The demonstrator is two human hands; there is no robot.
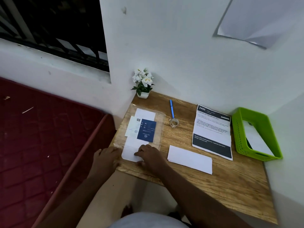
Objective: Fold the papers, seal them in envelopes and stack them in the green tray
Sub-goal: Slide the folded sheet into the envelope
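Head view
Surface: wooden desk set in a white-walled corner; barred window up left, dark red mattress on the left.
Envelope pack: clear plastic sleeve at the desk's left end, holding white envelopes and a blue printed card; its long axis runs from the near edge toward the wall.
Drawn envelope: white envelope sticking out of the sleeve's near end, pointing toward the person.
Left hand: left hand lies at the sleeve's near left corner, at the desk edge; fingers blurred, so whether they pinch the plastic cannot be told.
Right hand: right hand palm down on the drawn envelope, fingers curled together with the tips pressed on the paper.
Folded paper: white folded sheet just right of the right hand, flat, long axis slanting from near right to far left.
Printed sheet: black-and-white page flat beyond the folded sheet, long axis toward the wall.
Green tray: green tray at the desk's right end, against the wall, white paper inside.
Other items: blue pen, tape roll at its near tip, potted white flowers in the far left corner.
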